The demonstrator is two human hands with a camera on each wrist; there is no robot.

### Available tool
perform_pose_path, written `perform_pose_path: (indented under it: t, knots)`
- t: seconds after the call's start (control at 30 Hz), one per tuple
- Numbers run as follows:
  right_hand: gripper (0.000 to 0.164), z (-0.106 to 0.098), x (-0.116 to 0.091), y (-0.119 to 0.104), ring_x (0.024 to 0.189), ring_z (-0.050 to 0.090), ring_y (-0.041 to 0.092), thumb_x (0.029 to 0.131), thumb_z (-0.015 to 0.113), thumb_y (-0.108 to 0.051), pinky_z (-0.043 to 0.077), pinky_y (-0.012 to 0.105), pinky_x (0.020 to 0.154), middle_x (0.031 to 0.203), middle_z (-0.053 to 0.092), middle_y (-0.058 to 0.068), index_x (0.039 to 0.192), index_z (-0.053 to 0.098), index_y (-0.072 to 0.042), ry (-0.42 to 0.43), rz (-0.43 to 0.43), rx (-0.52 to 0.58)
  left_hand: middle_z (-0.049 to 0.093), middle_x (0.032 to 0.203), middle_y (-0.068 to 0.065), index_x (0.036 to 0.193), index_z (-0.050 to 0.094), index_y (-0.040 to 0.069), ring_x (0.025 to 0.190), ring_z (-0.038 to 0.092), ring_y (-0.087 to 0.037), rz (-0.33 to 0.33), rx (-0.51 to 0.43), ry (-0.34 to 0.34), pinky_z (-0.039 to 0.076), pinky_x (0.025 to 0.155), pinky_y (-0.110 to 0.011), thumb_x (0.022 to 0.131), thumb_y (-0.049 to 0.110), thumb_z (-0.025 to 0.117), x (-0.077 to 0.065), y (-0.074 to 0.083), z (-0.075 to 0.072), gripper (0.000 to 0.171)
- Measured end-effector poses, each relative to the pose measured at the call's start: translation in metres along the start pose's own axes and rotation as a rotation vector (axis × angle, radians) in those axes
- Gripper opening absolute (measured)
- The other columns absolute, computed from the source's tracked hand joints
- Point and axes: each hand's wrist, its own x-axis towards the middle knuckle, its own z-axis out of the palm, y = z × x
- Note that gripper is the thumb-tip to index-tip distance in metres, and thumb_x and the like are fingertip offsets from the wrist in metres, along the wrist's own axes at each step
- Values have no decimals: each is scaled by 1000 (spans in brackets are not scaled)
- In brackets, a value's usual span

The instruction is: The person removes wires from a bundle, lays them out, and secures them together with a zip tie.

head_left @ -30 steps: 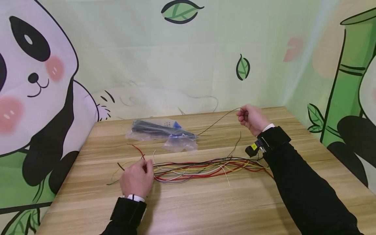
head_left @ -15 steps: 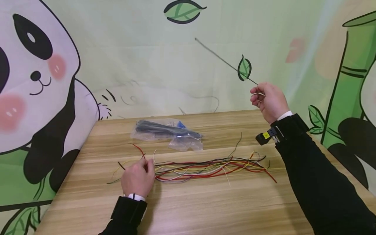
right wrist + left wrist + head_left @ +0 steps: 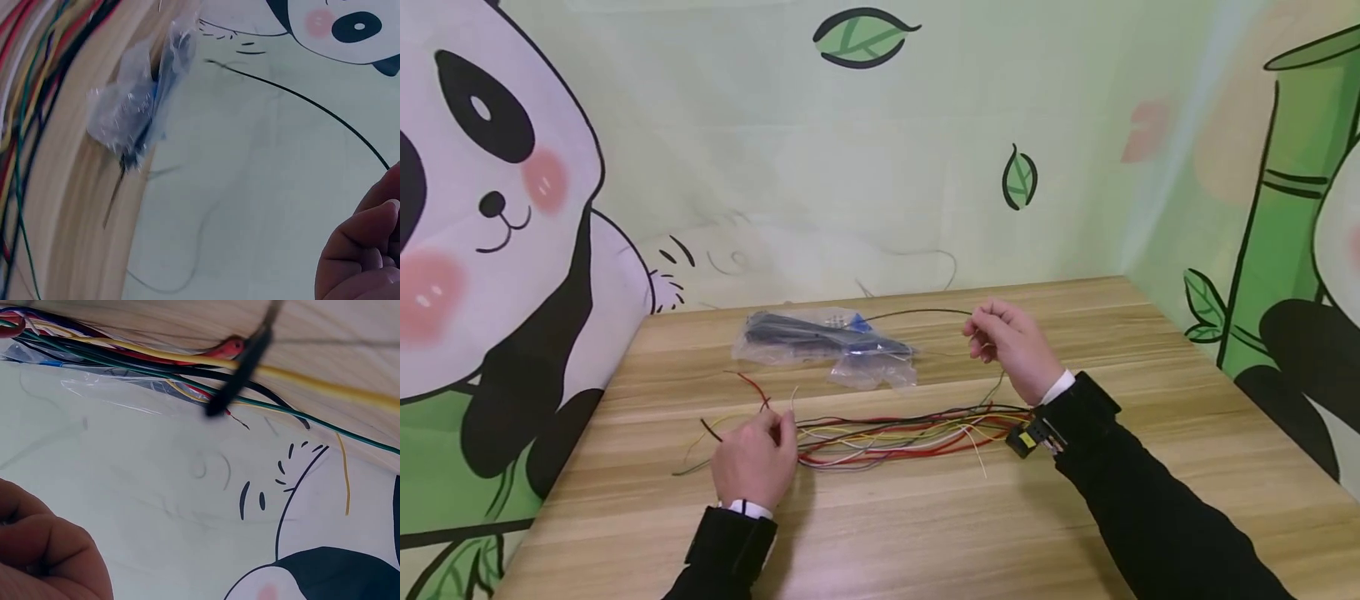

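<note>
My left hand [image 3: 752,458] lies over the left part of a bundle of coloured wires [image 3: 895,433], red, black, yellow, green and white. Thumb and forefinger are bent together at the wires and appear to grip them; the contact is hidden. The left wrist view shows curled fingers [image 3: 50,550], with loose wire ends running past. Raised above the table's right side, my right hand [image 3: 1011,346] pinches one end of a thin black cable tie [image 3: 319,106]. The tie arches leftward, its far end above a clear bag [image 3: 827,337] of black cable ties.
The wires lie across a wood-grain table [image 3: 880,542], their loose ends fanning out at the left. Behind the table hangs a printed backdrop [image 3: 775,167] with pandas and leaves. One tie pokes from the bag's right end.
My right hand rose with the cable tie, its free end swinging up in front of the backdrop, then came down and leftward, nearer the bundle. My left hand stayed in place.
</note>
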Motion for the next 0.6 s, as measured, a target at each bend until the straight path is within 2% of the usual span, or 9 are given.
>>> perform_pose_path:
  t: [0.17,0.33,0.47,0.6]
  knots:
    - [27,11,-7,14,69,58,9,108,41,-21,46,23,66,82,61,-5,93,56,-5,-30,22,-4,63,56,-5,70,69,9,45,51,-18,2,-4,7,30,43,-28,93,23,67,-1,-1,0,27]
    - [26,16,-14,24,67,56,10,108,42,-20,47,23,65,83,61,-4,91,56,-6,-130,22,54,64,58,-4,76,68,9,45,51,-18,-1,-25,42,31,43,-29,92,21,69,0,-3,1,20]
    - [26,16,-21,34,68,54,10,108,42,-21,48,24,67,84,60,-4,90,55,-8,-219,25,89,66,63,-4,94,71,7,49,52,-17,29,-67,38,33,45,-28,92,23,70,1,-3,1,16]
    - [25,15,-26,46,67,53,10,107,41,-18,47,23,66,84,59,-3,90,55,-7,-274,33,76,69,73,-2,116,67,4,54,53,-10,92,-182,-33,38,51,-24,93,24,71,2,-2,0,31]
